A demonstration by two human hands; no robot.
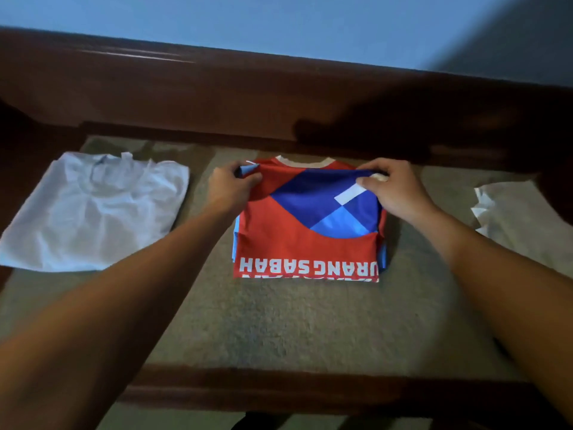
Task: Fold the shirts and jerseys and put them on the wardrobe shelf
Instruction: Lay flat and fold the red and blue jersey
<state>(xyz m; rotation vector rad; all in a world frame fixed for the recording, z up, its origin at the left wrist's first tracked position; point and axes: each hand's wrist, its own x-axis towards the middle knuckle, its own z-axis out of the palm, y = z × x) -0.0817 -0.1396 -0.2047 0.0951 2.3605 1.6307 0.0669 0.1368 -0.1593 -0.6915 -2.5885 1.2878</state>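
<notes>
A red jersey (288, 246) with blue patches and white lettering lies folded into a compact rectangle in the middle of a grey-brown padded surface (279, 321). My left hand (231, 189) pinches the upper left corner of its top layer. My right hand (393, 189) pinches the upper right corner of that layer, near the collar end. A folded white shirt (96, 212) lies flat to the left. Another white garment (524, 218) lies crumpled at the right edge, partly out of frame.
A dark wooden frame (217, 97) borders the padded surface at the far side, and a wooden rail (279, 389) borders it at the near side. A blue wall (279, 23) stands behind. A dark shadow covers the upper right.
</notes>
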